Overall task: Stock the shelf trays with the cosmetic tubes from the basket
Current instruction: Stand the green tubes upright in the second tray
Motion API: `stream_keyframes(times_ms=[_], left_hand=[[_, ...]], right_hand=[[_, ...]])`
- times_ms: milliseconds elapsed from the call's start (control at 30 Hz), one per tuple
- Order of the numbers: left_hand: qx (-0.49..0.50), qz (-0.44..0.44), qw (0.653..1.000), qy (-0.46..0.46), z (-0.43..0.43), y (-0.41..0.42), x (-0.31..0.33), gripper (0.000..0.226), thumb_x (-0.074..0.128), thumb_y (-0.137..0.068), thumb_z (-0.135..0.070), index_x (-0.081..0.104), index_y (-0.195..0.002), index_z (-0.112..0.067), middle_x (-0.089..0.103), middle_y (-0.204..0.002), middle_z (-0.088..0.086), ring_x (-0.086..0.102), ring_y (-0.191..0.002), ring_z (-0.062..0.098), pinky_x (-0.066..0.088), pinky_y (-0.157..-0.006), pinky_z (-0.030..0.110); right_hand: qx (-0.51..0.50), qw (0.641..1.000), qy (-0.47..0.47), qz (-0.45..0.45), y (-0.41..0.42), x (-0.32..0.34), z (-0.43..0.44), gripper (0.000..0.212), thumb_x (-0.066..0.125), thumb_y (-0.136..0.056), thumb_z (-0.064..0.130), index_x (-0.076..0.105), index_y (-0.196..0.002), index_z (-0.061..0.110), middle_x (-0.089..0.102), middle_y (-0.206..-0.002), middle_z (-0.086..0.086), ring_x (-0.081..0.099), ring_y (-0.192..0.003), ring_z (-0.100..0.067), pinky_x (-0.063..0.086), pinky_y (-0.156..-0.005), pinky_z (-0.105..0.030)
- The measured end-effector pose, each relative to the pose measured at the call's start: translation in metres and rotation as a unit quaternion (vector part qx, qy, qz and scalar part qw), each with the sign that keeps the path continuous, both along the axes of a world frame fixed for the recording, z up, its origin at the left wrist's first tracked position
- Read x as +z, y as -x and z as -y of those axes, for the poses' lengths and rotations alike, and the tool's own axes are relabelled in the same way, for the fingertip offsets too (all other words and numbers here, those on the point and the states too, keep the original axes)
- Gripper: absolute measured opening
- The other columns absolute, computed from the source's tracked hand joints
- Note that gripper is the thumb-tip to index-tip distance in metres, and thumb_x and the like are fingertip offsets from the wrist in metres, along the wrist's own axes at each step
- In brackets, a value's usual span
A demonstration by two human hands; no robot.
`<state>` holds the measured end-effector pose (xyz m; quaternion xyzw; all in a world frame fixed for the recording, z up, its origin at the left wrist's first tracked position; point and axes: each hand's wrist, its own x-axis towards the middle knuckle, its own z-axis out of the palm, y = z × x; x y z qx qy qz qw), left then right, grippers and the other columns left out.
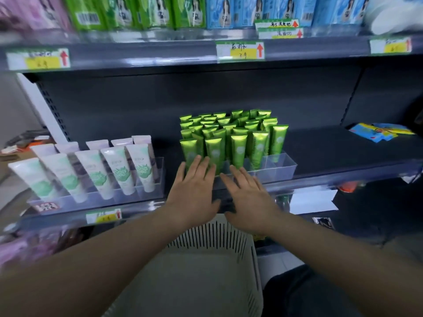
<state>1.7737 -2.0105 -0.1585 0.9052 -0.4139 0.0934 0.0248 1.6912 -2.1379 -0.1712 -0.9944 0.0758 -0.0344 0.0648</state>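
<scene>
Several shiny green tubes [238,143] stand upright in a clear plastic tray [281,167] on the middle shelf. My left hand [194,191] lies flat with straight fingers against the tray's front left, fingertips reaching the front green tubes. My right hand [247,195] is spread flat beside it at the tray's front edge. Neither hand holds anything. A second clear tray [128,193] to the left holds white and mint tubes [119,168] leaning back in rows. The cream slotted basket [206,277] sits below my forearms; the part of its inside that shows holds no tubes.
The dark shelf [332,152] right of the green tray is bare up to some blue and yellow packets [380,132]. The upper shelf carries green and blue boxes [206,12]. Price labels [240,50] line the shelf edges. White paper [313,200] lies on the level below.
</scene>
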Motion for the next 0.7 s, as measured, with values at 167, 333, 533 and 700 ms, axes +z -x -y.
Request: stream_keyframes(times_ms=[167, 333, 533, 700], left_hand=[[0.012, -0.03, 0.999, -0.009, -0.023, 0.012, -0.03, 0.087, 0.048, -0.087, -0.05, 0.0, -0.151, -0.016, -0.005, -0.159, 0.001, -0.013, -0.146, 0.018, -0.006, -0.118, 0.043], [0.013, -0.062, 0.997, -0.04, -0.043, 0.022, -0.06, 0.086, 0.046, -0.089, -0.051, -0.001, -0.15, -0.014, -0.008, -0.159, 0.003, -0.013, -0.146, 0.021, -0.005, -0.119, 0.044], [0.035, -0.124, 0.99, -0.052, -0.062, 0.024, -0.097, 0.083, 0.045, -0.09, -0.046, 0.0, -0.15, -0.012, -0.006, -0.159, 0.007, -0.011, -0.146, 0.024, -0.004, -0.119, 0.043], [0.039, -0.179, 0.982, -0.055, -0.07, 0.016, -0.132, 0.085, 0.05, -0.087, -0.046, 0.004, -0.15, -0.012, 0.0, -0.159, 0.006, -0.005, -0.146, 0.023, 0.001, -0.119, 0.041]], right_hand=[[0.008, 0.999, -0.009, -0.043, 0.016, -0.026, -0.019, 0.089, 0.057, -0.087, 0.033, -0.005, -0.15, 0.024, -0.017, -0.157, -0.003, -0.014, -0.145, -0.021, -0.003, -0.117, -0.038], [0.014, 0.996, -0.03, -0.079, 0.026, -0.051, -0.035, 0.088, 0.057, -0.087, 0.032, -0.004, -0.15, 0.023, -0.016, -0.157, -0.002, -0.013, -0.145, -0.02, -0.004, -0.117, -0.036], [0.024, 0.99, -0.055, -0.125, 0.025, -0.085, -0.048, 0.088, 0.058, -0.085, 0.037, 0.0, -0.15, 0.021, -0.007, -0.158, -0.005, -0.005, -0.145, -0.024, 0.005, -0.12, -0.041], [0.041, 0.978, -0.078, -0.191, 0.017, -0.11, -0.053, 0.079, 0.061, -0.084, 0.035, 0.017, -0.147, 0.021, 0.01, -0.154, -0.003, 0.019, -0.14, -0.025, 0.031, -0.11, -0.039]])
